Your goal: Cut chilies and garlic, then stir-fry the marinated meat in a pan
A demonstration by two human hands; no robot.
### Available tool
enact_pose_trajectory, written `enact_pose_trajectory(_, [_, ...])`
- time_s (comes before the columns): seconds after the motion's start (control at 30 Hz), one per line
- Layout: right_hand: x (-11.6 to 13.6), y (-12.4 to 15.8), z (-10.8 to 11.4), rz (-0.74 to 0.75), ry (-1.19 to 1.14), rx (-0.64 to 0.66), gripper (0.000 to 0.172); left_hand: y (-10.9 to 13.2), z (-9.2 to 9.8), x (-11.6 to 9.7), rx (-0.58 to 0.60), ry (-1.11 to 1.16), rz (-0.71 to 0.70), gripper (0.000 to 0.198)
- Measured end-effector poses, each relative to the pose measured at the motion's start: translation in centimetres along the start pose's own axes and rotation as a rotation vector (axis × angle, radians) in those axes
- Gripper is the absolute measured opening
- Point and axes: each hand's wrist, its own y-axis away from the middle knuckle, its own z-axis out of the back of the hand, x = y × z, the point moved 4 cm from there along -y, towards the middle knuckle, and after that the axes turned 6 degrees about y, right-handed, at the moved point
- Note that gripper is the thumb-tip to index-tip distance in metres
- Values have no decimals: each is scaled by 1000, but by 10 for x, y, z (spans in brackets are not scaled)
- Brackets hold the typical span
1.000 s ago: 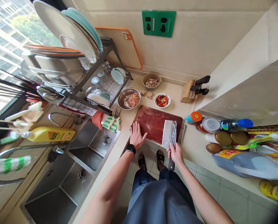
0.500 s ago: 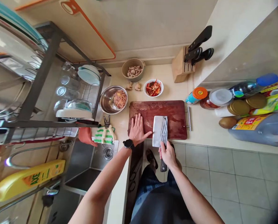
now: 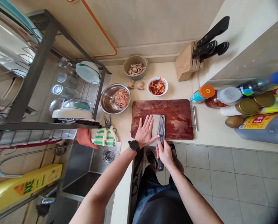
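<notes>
I find the right hand [image 3: 165, 153] with its grip closed round the dark handle of the broad steel cleaver [image 3: 159, 126]. The blade lies flat on the reddish-brown wooden chopping board [image 3: 178, 119], near its front edge on the cream worktop [image 3: 209, 133]. The left hand [image 3: 144, 134] is spread palm down, fingers on the blade's flat. Step judged: pressing the blade flat. Any further move calls for keeping the fingers off the edge.
</notes>
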Motion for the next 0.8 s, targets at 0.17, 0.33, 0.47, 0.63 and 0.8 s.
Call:
enact_pose_trajectory(0.17, [1,3,8,13,-30,52,46,1,7,-13,12,50,15,92])
enact_pose_trajectory(0.33, [25,30,15,84,100,211,42,42,57,-30,-134,189,212,93])
enact_pose_trajectory(0.47, [55,69,-17,182,254,490,43,129,104,-35,-283,151,499,94])
enact_pose_trajectory(0.63, [57,160,-107,252,413,899,43,294,128,-41,-438,-20,910,96])
enact_pose_trajectory(0.8, [-18,250,-231,198,612,1166,28,476,78,-23,-546,27,1279,85])
